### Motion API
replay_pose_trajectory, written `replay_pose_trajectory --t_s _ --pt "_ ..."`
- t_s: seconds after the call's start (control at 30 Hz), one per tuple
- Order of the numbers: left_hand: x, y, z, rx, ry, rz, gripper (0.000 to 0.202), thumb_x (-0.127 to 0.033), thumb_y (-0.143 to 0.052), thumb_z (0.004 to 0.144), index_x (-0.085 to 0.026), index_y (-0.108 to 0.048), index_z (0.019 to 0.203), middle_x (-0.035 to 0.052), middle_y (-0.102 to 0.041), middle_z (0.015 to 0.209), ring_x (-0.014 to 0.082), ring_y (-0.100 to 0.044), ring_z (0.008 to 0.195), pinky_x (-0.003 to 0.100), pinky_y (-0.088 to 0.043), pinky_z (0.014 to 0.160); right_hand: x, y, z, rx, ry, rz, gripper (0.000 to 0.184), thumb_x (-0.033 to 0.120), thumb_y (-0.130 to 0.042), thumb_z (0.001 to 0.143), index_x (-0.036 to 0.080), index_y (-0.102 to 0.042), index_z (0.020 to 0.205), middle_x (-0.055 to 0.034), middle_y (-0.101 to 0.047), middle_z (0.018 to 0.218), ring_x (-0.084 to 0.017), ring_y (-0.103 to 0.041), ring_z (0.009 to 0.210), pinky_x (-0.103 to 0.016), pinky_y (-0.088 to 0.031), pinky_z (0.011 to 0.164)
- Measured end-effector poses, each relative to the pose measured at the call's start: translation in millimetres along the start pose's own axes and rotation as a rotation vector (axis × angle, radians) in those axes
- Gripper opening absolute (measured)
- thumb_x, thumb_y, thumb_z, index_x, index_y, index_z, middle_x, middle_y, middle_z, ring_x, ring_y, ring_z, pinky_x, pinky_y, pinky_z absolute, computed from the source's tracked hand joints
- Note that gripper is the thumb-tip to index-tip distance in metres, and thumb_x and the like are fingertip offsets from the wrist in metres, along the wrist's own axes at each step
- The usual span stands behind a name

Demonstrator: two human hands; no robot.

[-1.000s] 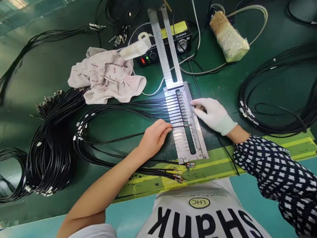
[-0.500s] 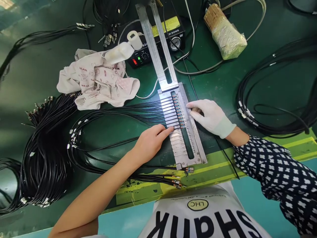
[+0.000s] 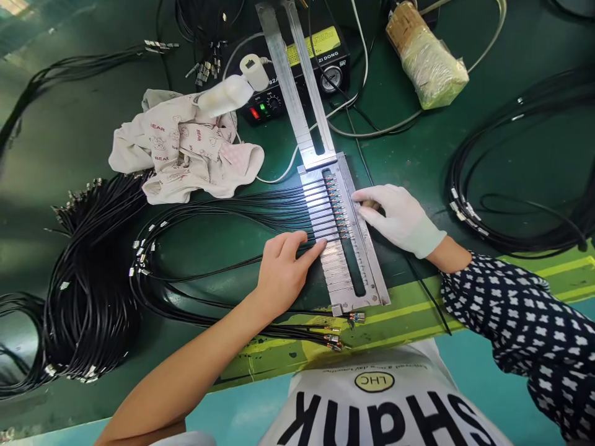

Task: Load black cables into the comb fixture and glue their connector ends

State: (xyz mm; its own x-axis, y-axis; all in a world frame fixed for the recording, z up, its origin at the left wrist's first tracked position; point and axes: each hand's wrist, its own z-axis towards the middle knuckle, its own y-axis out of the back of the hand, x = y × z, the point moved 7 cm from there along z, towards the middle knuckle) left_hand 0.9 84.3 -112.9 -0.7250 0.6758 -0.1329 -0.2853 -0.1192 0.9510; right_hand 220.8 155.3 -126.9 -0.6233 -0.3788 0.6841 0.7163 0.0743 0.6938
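A slotted metal jig (image 3: 335, 260) lies on the bench, its lid (image 3: 288, 80) swung open away from me. Black cables (image 3: 274, 201) lie side by side in the jig's far grooves, their metal-tipped ends (image 3: 338, 210) over the slot. The nearer grooves hold no cables. My bare left hand (image 3: 286, 272) is open, with the thumb tip on the jig's left part beside the lowest cable and the bent fingers above the cables. My gloved right hand (image 3: 400, 220) grips the jig's right edge with thumb and forefinger; the remaining fingers are mostly hidden.
A black control box (image 3: 297, 80) with a gauge stands behind the jig, near a white lamp (image 3: 227, 96) and a printed cloth (image 3: 186, 148). Cable bundles lie left (image 3: 93, 297) and right (image 3: 525, 179). A wrapped block (image 3: 427, 62) sits at back right. Loose cable ends (image 3: 332, 341) lie near the front edge.
My left hand's fingers have lifted and spread away from the thumb, which stays on the jig. My right hand keeps its place at the jig's edge. The whole view has shifted slightly.
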Motion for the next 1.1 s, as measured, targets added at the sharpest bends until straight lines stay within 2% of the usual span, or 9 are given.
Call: replay_pose_trajectory --t_s 0.13,0.27,0.4,0.47,0.53,0.6,0.7,0.83,1.1 --pt "-5 -7.2 -7 0.108 -0.018 0.035 0.042 -0.013 -0.047 0.102 -0.02 -0.055 0.142 0.0057 -0.061 0.089 0.0191 -0.047 0.081 0.033 -0.035 0.069 0 -1 0 -0.002 -0.01 -0.011 0.024 0.026 -0.06 0.096 0.022 -0.072 0.116 -0.0026 -0.075 0.097 -0.026 -0.067 0.093 -0.041 -0.047 0.089" --pt "-6 -1.7 -15 0.202 0.091 -0.156 0.04 -0.021 -0.044 0.105 -0.019 -0.05 0.144 0.0063 -0.063 0.098 0.0197 -0.05 0.087 0.035 -0.036 0.074 -1 -2 -1 -0.002 -0.018 -0.017 0.024 0.027 -0.06 0.096 0.022 -0.073 0.115 -0.0028 -0.075 0.095 -0.025 -0.067 0.089 -0.041 -0.049 0.088" --pt "-29 8.4 -42 0.391 0.151 -0.521 0.024 -0.033 -0.057 0.101 -0.019 -0.058 0.121 0.0066 -0.061 0.108 0.0199 -0.053 0.1 0.036 -0.042 0.087 -1 -1 -4 -0.018 -0.002 -0.008 0.026 0.026 -0.06 0.094 0.021 -0.073 0.116 -0.003 -0.074 0.096 -0.025 -0.066 0.088 -0.041 -0.05 0.088" --pt "-41 10.6 -56 0.494 0.165 -0.584 0.012 -0.029 -0.054 0.102 -0.019 -0.06 0.106 0.006 -0.06 0.108 0.0198 -0.051 0.101 0.036 -0.042 0.089 -1 -2 -5 -0.017 -0.005 -0.011 0.026 0.024 -0.06 0.094 0.021 -0.074 0.115 -0.003 -0.074 0.096 -0.025 -0.067 0.089 -0.042 -0.05 0.088" --pt "-43 12.2 -65 0.526 0.232 -0.647 0.011 -0.024 -0.051 0.103 -0.02 -0.06 0.099 0.0045 -0.06 0.104 0.0185 -0.052 0.099 0.035 -0.042 0.089 -2 -2 -5 -0.011 -0.015 -0.013 0.026 0.025 -0.06 0.093 0.022 -0.074 0.115 -0.0029 -0.074 0.095 -0.026 -0.067 0.089 -0.042 -0.05 0.087" --pt "-39 14.5 -65 0.486 0.31 -0.757 0.008 -0.022 -0.055 0.101 -0.02 -0.059 0.094 0.0025 -0.061 0.099 0.0162 -0.054 0.096 0.032 -0.045 0.088 -1 -2 -5 -0.013 -0.019 -0.01 0.026 0.026 -0.059 0.094 0.022 -0.074 0.116 -0.0031 -0.075 0.098 -0.027 -0.067 0.091 -0.042 -0.051 0.088" --pt "-21 21.4 -53 0.299 0.373 -0.801 0.004 -0.02 -0.06 0.099 -0.02 -0.062 0.095 0.0008 -0.063 0.095 0.0128 -0.057 0.091 0.026 -0.048 0.082 0 -1 -5 -0.021 -0.013 -0.001 0.027 0.027 -0.059 0.095 0.022 -0.074 0.116 -0.0036 -0.075 0.1 -0.027 -0.068 0.092 -0.043 -0.051 0.09" --pt "-2 25.7 -28 0.073 0.242 -0.614 0.015 -0.015 -0.058 0.099 -0.02 -0.067 0.11 0.0026 -0.066 0.1 0.012 -0.061 0.094 0.025 -0.05 0.085 0 -2 -4 -0.012 -0.02 -0.006 0.027 0.026 -0.059 0.094 0.021 -0.074 0.115 -0.0037 -0.075 0.097 -0.026 -0.067 0.089 -0.042 -0.051 0.089" --pt "11 1.9 -6 0.109 0.073 -0.497 0.035 -0.015 -0.047 0.103 -0.023 -0.066 0.132 0.0042 -0.067 0.102 0.0118 -0.063 0.091 0.024 -0.052 0.081 -2 -1 -2 -0.003 -0.045 0.003 0.025 0.027 -0.06 0.095 0.022 -0.073 0.116 -0.0031 -0.076 0.101 -0.026 -0.067 0.097 -0.043 -0.048 0.094"
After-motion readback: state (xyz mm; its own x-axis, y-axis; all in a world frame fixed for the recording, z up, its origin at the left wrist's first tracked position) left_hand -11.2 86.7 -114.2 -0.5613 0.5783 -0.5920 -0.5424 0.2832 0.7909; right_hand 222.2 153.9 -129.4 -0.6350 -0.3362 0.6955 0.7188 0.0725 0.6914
